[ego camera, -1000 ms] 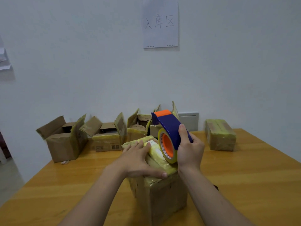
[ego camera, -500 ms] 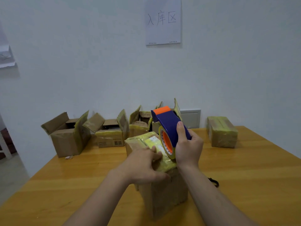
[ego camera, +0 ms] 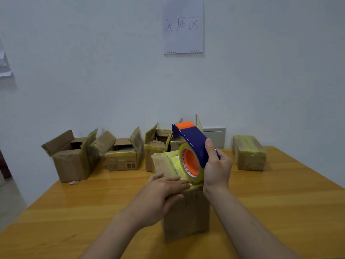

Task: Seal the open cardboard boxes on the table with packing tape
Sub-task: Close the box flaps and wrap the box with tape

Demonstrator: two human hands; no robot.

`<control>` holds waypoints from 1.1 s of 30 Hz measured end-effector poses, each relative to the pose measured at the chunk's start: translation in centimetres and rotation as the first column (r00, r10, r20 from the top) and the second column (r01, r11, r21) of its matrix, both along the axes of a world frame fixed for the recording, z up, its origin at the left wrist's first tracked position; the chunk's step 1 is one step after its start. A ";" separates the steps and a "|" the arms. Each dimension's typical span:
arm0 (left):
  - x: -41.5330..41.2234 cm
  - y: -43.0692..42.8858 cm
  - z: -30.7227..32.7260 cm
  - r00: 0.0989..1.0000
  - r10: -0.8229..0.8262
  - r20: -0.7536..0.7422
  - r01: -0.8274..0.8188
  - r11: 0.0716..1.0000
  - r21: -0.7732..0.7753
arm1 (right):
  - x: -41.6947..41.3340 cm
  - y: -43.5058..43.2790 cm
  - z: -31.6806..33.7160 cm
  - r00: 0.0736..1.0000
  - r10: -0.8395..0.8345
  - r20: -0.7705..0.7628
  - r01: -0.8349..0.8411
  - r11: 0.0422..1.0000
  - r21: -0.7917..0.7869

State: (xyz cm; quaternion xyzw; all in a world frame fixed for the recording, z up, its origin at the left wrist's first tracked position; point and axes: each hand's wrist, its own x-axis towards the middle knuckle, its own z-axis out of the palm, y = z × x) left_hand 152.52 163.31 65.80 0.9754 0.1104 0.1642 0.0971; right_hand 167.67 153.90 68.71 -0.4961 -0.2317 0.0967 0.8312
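The R hand (ego camera: 217,169) is gripping the blue tape dispenser (ego camera: 194,141), w/ fingers and thumb curling round its body, and is holding the roll down on the top of the near box (ego camera: 186,214). The L hand (ego camera: 158,197) is lying on the front top edge of this box, fingers straight and pressing the yellowish tape. The box is standing mid table (ego camera: 280,202). The open boxes (ego camera: 72,161) are standing in a row at the back wall, and a taped box (ego camera: 249,156) is sitting at the right, well apart.

Pale wall (ego camera: 93,71), paper sign (ego camera: 183,25), wooden table (ego camera: 280,202).
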 end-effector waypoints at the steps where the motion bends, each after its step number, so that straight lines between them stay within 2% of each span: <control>1: 0.0 0.5 -0.2 1.000 0.008 0.005 -0.008 1.000 0.001 | 0.2 -0.2 0.1 1.000 0.014 0.025 -0.014 1.000 -0.007; 4: -0.1 1.5 -0.7 0.998 -0.007 0.061 0.010 0.999 -0.051 | 0.9 -1.1 0.8 0.992 0.069 0.103 -0.065 0.997 -0.042; 8: -0.2 2.1 -0.8 0.970 -0.006 0.244 0.072 0.963 -0.261 | 2.7 -2.7 2.4 0.983 0.117 0.144 -0.097 0.986 -0.134; 11: -0.7 1.9 0.3 0.963 0.086 0.257 0.023 0.919 -0.393 | 4.2 -4.2 3.8 0.975 0.167 0.146 -0.138 0.971 -0.194; 13: -1.0 1.3 1.9 0.935 0.175 0.308 0.011 0.854 -0.520 | 5.0 -5.2 4.6 0.964 0.213 0.160 -0.176 0.960 -0.218; 15: -0.9 0.8 3.8 0.838 0.323 0.440 0.096 0.707 -0.701 | 5.4 -5.9 5.1 0.944 0.270 0.191 -0.225 0.947 -0.231; 17: -0.3 0.5 5.5 0.778 0.464 0.425 0.188 0.474 -0.860 | 5.6 -6.4 5.3 0.912 0.337 0.235 -0.275 0.926 -0.261; 20: 0.6 0.0 6.9 0.830 0.448 0.333 0.283 0.177 -0.943 | 5.6 -6.5 5.2 0.870 0.418 0.263 -0.342 0.894 -0.289; 23: 0.8 -0.4 7.0 0.866 0.370 0.336 0.373 -0.030 -0.927 | 5.4 -6.3 5.0 0.840 0.459 0.288 -0.373 0.875 -0.308; 28: 0.5 -0.7 5.9 0.864 0.363 0.349 0.462 -0.296 -0.836 | 5.2 -6.0 4.6 0.802 0.510 0.310 -0.421 0.852 -0.310; 31: 0.8 -0.6 4.7 0.871 0.296 0.391 0.490 -0.487 -0.722 | 4.7 -5.7 4.5 0.784 0.549 0.289 -0.470 0.830 -0.301; 33: 0.9 -0.7 4.1 0.851 0.277 0.447 0.519 -0.573 -0.634 | 4.5 -5.4 4.4 0.770 0.580 0.267 -0.513 0.811 -0.283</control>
